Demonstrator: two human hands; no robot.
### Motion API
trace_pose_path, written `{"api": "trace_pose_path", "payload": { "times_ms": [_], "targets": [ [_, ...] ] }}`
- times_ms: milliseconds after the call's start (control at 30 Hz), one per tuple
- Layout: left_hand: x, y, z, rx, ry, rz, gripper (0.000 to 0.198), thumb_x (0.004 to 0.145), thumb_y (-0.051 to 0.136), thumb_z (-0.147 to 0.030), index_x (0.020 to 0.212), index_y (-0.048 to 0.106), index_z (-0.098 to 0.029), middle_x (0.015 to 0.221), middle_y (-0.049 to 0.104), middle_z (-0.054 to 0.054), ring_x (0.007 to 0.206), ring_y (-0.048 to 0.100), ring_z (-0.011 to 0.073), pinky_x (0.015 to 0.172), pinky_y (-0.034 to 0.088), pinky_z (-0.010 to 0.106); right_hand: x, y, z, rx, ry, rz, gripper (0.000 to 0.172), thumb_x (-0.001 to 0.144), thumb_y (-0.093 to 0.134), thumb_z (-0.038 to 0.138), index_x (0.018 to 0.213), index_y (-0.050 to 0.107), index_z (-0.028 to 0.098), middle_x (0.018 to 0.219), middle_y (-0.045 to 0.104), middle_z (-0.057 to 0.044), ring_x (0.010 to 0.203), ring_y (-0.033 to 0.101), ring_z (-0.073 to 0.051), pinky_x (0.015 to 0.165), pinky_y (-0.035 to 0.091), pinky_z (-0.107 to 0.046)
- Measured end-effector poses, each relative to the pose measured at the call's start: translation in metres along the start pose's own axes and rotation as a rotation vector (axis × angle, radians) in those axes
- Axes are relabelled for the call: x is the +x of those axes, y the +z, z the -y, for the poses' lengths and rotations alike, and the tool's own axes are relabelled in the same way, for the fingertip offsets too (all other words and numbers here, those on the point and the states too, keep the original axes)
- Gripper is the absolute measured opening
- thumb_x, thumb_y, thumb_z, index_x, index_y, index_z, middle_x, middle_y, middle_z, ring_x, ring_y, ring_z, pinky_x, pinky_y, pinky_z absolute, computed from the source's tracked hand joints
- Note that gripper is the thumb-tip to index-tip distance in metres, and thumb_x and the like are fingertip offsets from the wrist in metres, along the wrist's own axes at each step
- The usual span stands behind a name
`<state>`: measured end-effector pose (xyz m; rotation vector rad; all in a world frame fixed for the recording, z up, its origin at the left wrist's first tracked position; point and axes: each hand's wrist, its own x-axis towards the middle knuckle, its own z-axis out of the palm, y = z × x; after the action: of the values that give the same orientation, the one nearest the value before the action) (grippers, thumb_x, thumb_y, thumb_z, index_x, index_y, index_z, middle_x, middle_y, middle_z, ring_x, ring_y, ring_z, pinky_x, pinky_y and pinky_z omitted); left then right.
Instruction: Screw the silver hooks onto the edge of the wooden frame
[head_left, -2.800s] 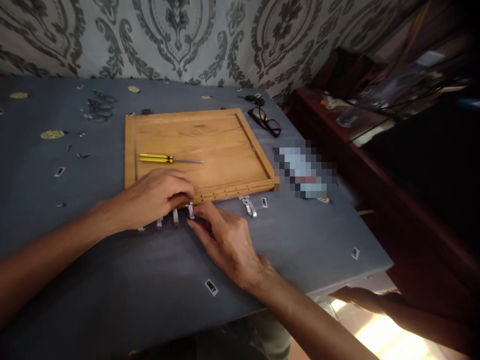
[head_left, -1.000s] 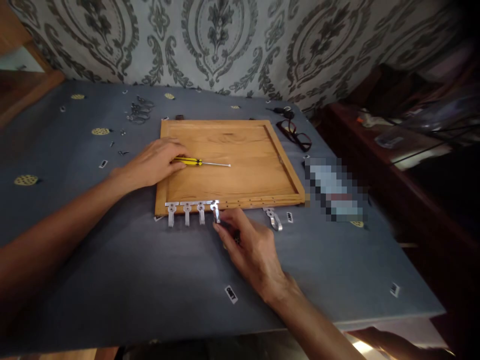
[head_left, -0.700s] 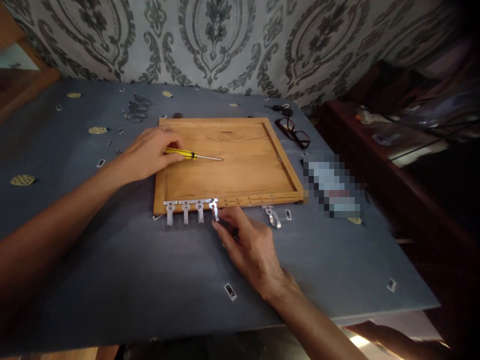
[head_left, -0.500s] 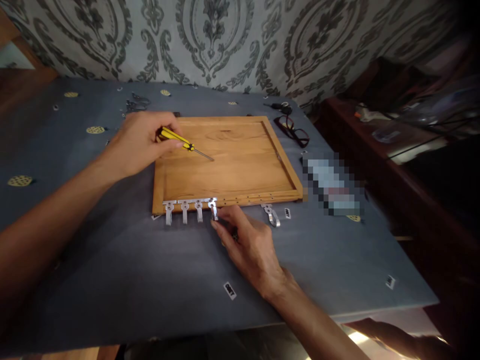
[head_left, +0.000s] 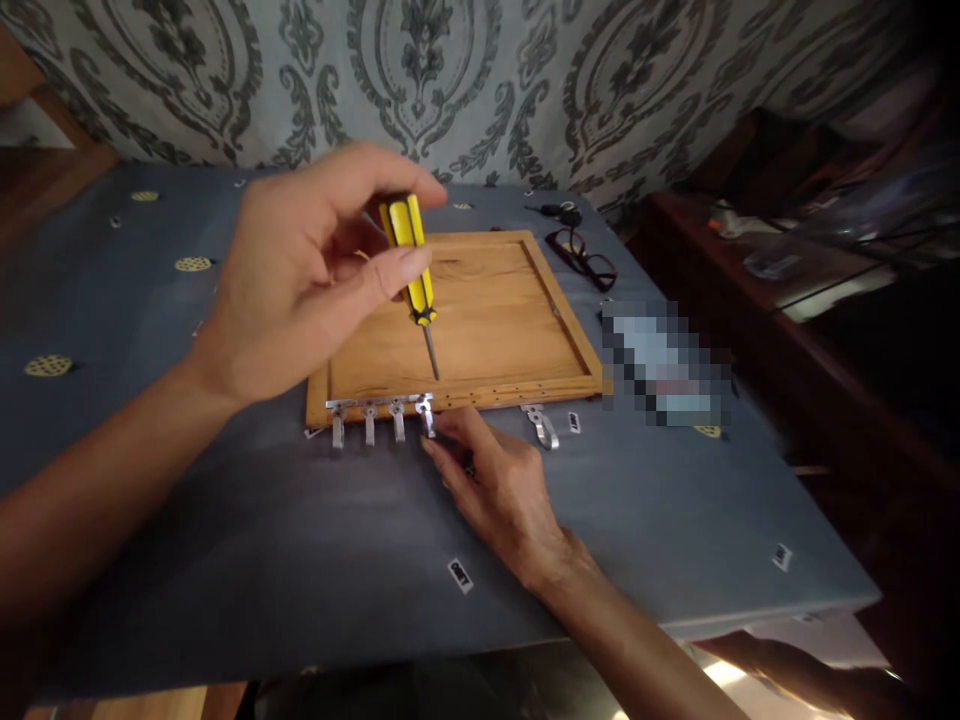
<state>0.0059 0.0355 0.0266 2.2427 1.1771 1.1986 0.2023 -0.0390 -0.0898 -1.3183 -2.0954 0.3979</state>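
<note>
My left hand (head_left: pixel 300 270) grips a yellow-and-black screwdriver (head_left: pixel 411 255) by its handle, the shaft pointing down over the wooden framed board (head_left: pixel 487 320). The tip appears above the board's near edge, close to a metal hook (head_left: pixel 427 415). My right hand (head_left: pixel 502 490) pinches that hook between thumb and fingers at the edge. To its left, several similar silver hooks (head_left: pixel 369 425) hang in a row along the same edge. Small dark holes run along the edge to the right. A loose-looking silver hook (head_left: pixel 546 430) lies on the cloth just beside the board.
A blue tablecloth (head_left: pixel 300 580) covers the table. Eyeglasses (head_left: pixel 581 258) and keys (head_left: pixel 562 212) lie beyond the board's right side. A phone-like item (head_left: pixel 664 365), blurred out, lies to the right. A patterned curtain or wall covering (head_left: pixel 420 80) rises behind the table.
My left hand has come up and rightward, turning the screwdriver from nearly level to steeply downward, its tip nearer the pinched hook. My right hand has stayed on the hook.
</note>
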Motion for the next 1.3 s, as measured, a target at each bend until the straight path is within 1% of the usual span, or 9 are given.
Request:
{"api": "trace_pose_path", "payload": {
  "times_ms": [100,200,300,533,700,800,900,1033,1300],
  "targets": [
    [-0.011,0.004,-0.004,0.109,0.010,0.039,0.025,0.094,0.059,-0.034,0.117,0.064,-0.025,0.104,0.068,0.000,0.090,0.063,0.0121,0.080,0.052,0.025,0.000,0.000,0.000,0.000,0.020,0.014,0.011,0.097,0.053,0.027,0.098,0.063,0.023,0.075,0.072,-0.001,0.060,0.066,-0.014,0.058,0.047,-0.024],
    [-0.014,0.005,-0.006,0.188,-0.003,0.052,0.025,0.095,0.057,-0.034,0.118,0.063,-0.028,0.105,0.068,-0.001,0.090,0.064,0.0110,0.081,0.051,0.021,0.000,0.001,0.001,0.003,0.012,-0.004,0.011,0.097,0.053,0.026,0.096,0.063,0.022,0.073,0.072,-0.001,0.057,0.065,-0.013,0.057,0.046,-0.024],
    [-0.013,0.006,-0.005,0.206,-0.006,0.054,0.026,0.095,0.057,-0.034,0.119,0.064,-0.027,0.105,0.068,-0.001,0.088,0.064,0.0104,0.080,0.050,0.020,0.000,0.001,0.001,0.006,0.013,-0.009,0.010,0.097,0.053,0.025,0.096,0.062,0.021,0.073,0.072,-0.001,0.055,0.063,-0.012,0.054,0.045,-0.023],
    [-0.013,0.007,-0.004,0.197,0.014,0.063,0.026,0.094,0.059,-0.031,0.118,0.065,-0.026,0.102,0.069,-0.001,0.085,0.063,0.0097,0.076,0.050,0.019,-0.001,0.002,0.001,0.024,0.000,-0.018,0.009,0.097,0.055,0.024,0.096,0.063,0.021,0.076,0.073,-0.002,0.060,0.066,-0.013,0.057,0.047,-0.024],
    [-0.014,0.006,-0.005,0.199,0.036,0.071,0.026,0.093,0.061,-0.030,0.118,0.065,-0.025,0.106,0.069,-0.001,0.084,0.064,0.0084,0.075,0.052,0.019,-0.001,0.002,0.002,0.024,0.005,-0.022,0.008,0.098,0.055,0.023,0.097,0.062,0.020,0.077,0.074,-0.002,0.060,0.067,-0.013,0.057,0.048,-0.023],
    [-0.014,0.008,-0.002,0.203,0.090,0.048,0.025,0.091,0.063,-0.027,0.116,0.066,-0.025,0.105,0.071,-0.001,0.082,0.065,0.0083,0.073,0.054,0.016,-0.001,0.002,0.001,0.017,0.000,-0.028,0.007,0.098,0.056,0.024,0.096,0.062,0.021,0.078,0.074,-0.001,0.062,0.069,-0.013,0.058,0.049,-0.023],
    [-0.012,0.010,0.002,0.175,0.182,0.023,0.025,0.089,0.066,-0.023,0.114,0.067,-0.020,0.100,0.072,0.000,0.079,0.066,0.0077,0.069,0.054,0.012,-0.002,0.002,0.000,0.003,0.000,-0.030,0.007,0.097,0.056,0.026,0.096,0.061,0.022,0.075,0.073,0.000,0.059,0.067,-0.013,0.056,0.048,-0.022],
    [-0.010,0.012,0.007,0.130,0.266,0.043,0.023,0.089,0.065,-0.020,0.112,0.066,-0.016,0.100,0.073,0.001,0.079,0.066,0.0067,0.067,0.055,0.011,-0.002,0.002,0.000,0.008,0.006,-0.021,0.008,0.098,0.054,0.026,0.096,0.061,0.022,0.077,0.074,0.000,0.061,0.068,-0.013,0.058,0.049,-0.023],
    [-0.012,0.013,0.009,0.128,0.273,0.080,0.026,0.090,0.064,-0.018,0.115,0.065,-0.016,0.102,0.072,0.001,0.081,0.065,0.0061,0.070,0.056,0.012,0.000,0.002,0.001,0.003,-0.015,-0.028,0.009,0.099,0.053,0.025,0.096,0.062,0.021,0.075,0.073,-0.001,0.057,0.066,-0.012,0.055,0.047,-0.023]
  ]
}}
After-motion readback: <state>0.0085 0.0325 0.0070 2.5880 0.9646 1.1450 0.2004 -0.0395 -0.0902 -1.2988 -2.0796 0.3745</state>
